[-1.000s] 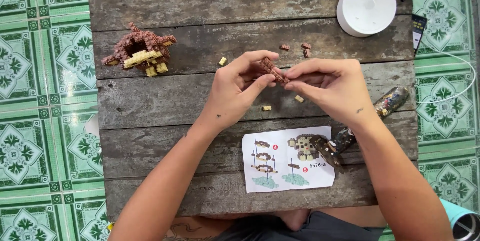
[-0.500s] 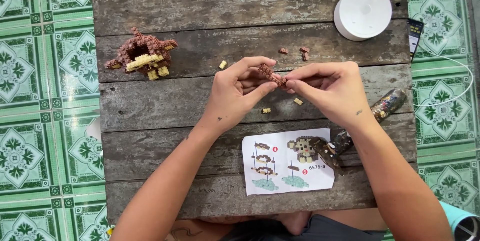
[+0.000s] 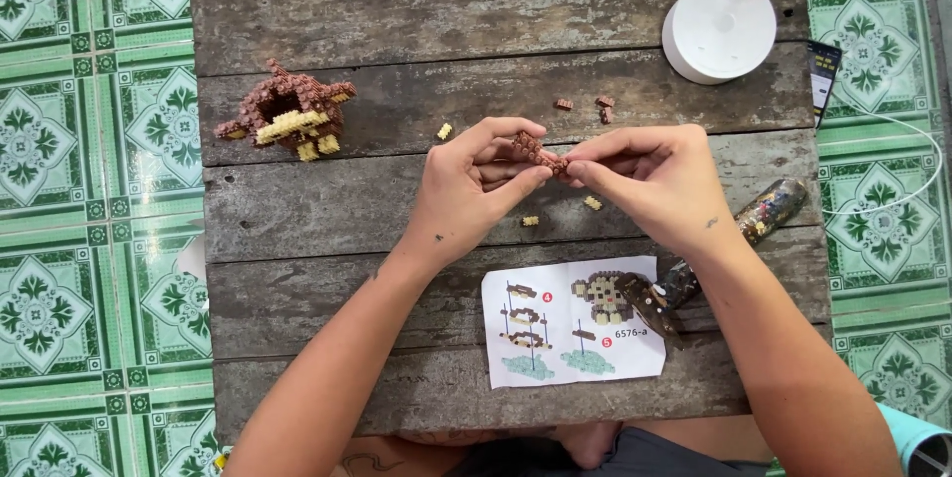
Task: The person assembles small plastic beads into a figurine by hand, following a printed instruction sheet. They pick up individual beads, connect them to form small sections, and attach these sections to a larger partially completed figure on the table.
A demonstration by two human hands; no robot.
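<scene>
I held the small brown brick piece [image 3: 540, 153] pinched between both hands, raised a little above the wooden table [image 3: 416, 11] and just beyond the instruction sheet [image 3: 535, 358], so that the sheet lay open right under my wrists where I could glance at it. My left hand [image 3: 476, 184] was closed on the piece from one end, thumb underneath and forefinger over the top; my right hand [image 3: 650, 179] was closed on the other end, fingertips meeting the left ones. Holding it from both ends kept so tiny a thing from twisting.

The piece itself looked like a short, knobbly strip of reddish-brown studs, mostly hidden by my fingers, so I could not tell its full shape.

A few loose bricks lay near it: two yellow ones [image 3: 592, 203] between my hands and the sheet, and brown ones [image 3: 600, 105] on the far side of the sheet from me. The half-built brown and yellow model [image 3: 288, 115] sat well off to the left of the sheet, out of the way. The white lamp base [image 3: 719, 29] stood far beyond the sheet, to the right, and a dark speckled tube [image 3: 769, 209] lay just right of the sheet.
</scene>
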